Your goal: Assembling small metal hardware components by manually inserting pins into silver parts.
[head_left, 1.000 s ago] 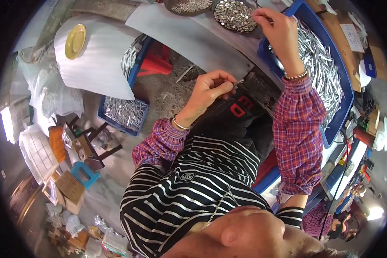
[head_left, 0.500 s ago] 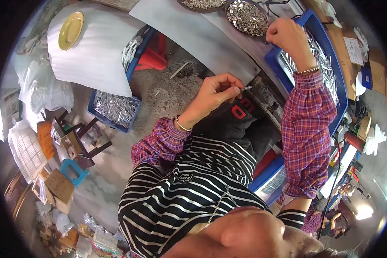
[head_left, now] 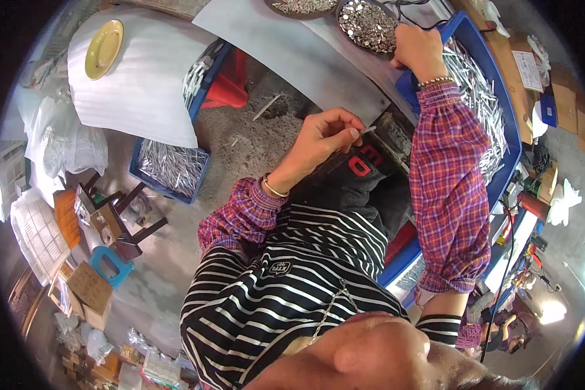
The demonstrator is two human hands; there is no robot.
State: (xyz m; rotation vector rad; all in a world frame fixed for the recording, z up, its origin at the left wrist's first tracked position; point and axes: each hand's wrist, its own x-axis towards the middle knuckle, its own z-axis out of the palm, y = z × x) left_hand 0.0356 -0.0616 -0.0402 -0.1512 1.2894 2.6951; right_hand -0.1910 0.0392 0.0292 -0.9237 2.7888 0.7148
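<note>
My left hand (head_left: pixel 328 135) is closed in a pinch on a small metal rod (head_left: pixel 368 130), whose silvery end sticks out past the thumb and fingertip. My right hand (head_left: pixel 420 52) hovers beside the right rim of a dark round dish of small shiny metal discs (head_left: pixel 368 27). Its fingers are curled together, and I cannot make out whether something is between them. Under my right wrist lies the edge of a blue bin (head_left: pixel 515 140) full of long silvery metal pieces (head_left: pixel 481 97).
A second dark dish (head_left: pixel 303 6) of small metal parts stands at the far edge. A yellow oval plate (head_left: pixel 104 49) lies on a white sheet (head_left: pixel 149 84) to the left. Below is another blue bin (head_left: pixel 190 195) of metal rods. A red stool (head_left: pixel 231 91) stands beyond it.
My right hand has moved a little left and toward me, its fingers curled further under. My left hand stays nearly in place, still pinching the metal rod.
</note>
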